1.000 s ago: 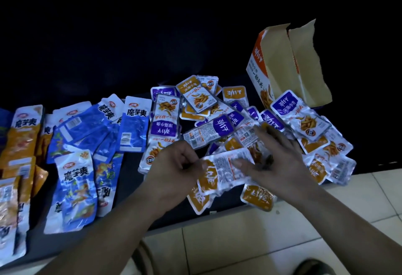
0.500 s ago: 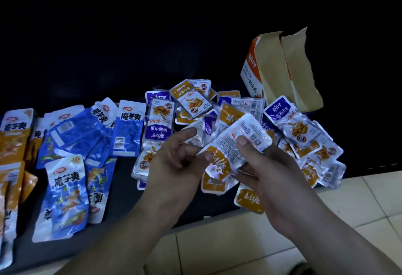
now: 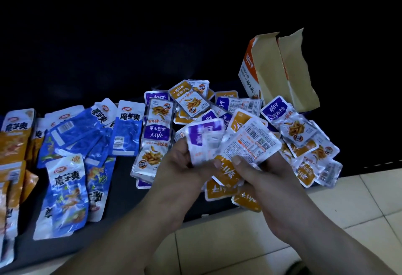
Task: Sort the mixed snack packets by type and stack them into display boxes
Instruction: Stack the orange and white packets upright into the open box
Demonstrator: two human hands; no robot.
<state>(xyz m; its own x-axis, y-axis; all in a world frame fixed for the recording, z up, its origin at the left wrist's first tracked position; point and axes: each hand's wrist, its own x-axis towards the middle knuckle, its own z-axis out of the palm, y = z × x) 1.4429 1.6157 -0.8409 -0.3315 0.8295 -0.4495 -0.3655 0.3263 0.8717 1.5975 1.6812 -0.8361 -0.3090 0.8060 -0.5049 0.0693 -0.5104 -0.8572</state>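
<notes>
A heap of small purple and orange snack packets (image 3: pixel 300 131) lies on the dark surface at centre right. My right hand (image 3: pixel 258 172) grips an orange packet (image 3: pixel 250 144) held back-side up, barcode showing. My left hand (image 3: pixel 180 166) holds a purple packet (image 3: pixel 204 137), blurred, next to it; the two packets overlap above the heap. An open orange display box (image 3: pixel 274 72) with torn flaps stands behind the heap. Larger blue packets (image 3: pixel 65 190) lie at the left, with orange ones (image 3: pixel 13 144) at the far left.
The dark surface's front edge (image 3: pixel 217 213) runs diagonally under my wrists, with pale floor tiles (image 3: pixel 326 205) below it. A few orange packets (image 3: pixel 219 190) sit close to that edge. The area behind the packets is dark.
Both hands have lifted away from the heap. The right hand raised the orange packet, and the left hand now holds a purple packet beside it.
</notes>
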